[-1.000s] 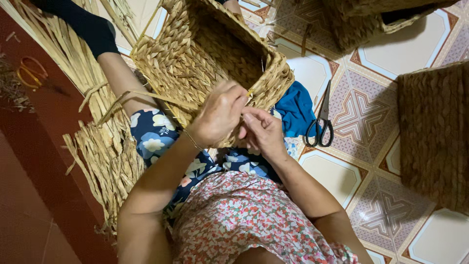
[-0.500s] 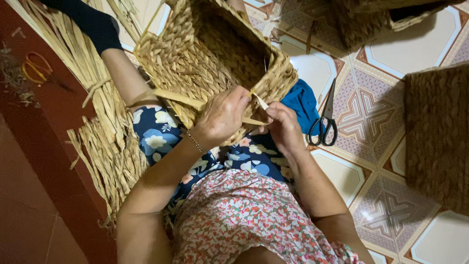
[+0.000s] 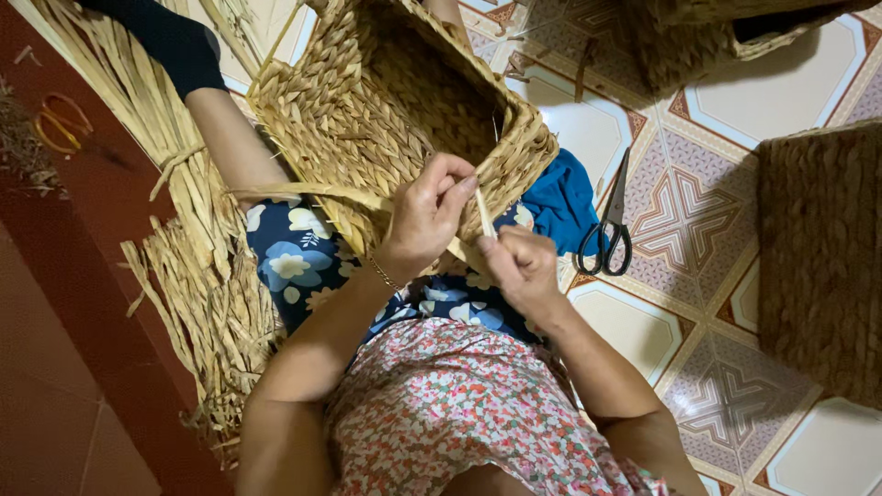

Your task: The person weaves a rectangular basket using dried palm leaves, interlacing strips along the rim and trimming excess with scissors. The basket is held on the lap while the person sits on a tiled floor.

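A square woven straw basket (image 3: 367,110) rests on my lap, its opening facing away from me. My left hand (image 3: 427,216) grips the near rim of the basket and pinches a flat straw strand (image 3: 484,213) against it. My right hand (image 3: 516,262) sits just below and to the right, fingers closed on the lower end of the same strand. A longer straw strip (image 3: 303,191) trails left from under my left hand across the basket's side.
Black scissors (image 3: 608,234) lie on the patterned tile floor beside a blue cloth (image 3: 560,197). Bundles of dried straw (image 3: 197,276) lie along my left leg. Another woven basket (image 3: 818,257) stands at the right, a third (image 3: 726,32) at the top.
My hands have drawn slightly apart; the right hand has moved down and right, pulling the strand out from the rim. The view has shifted a little.
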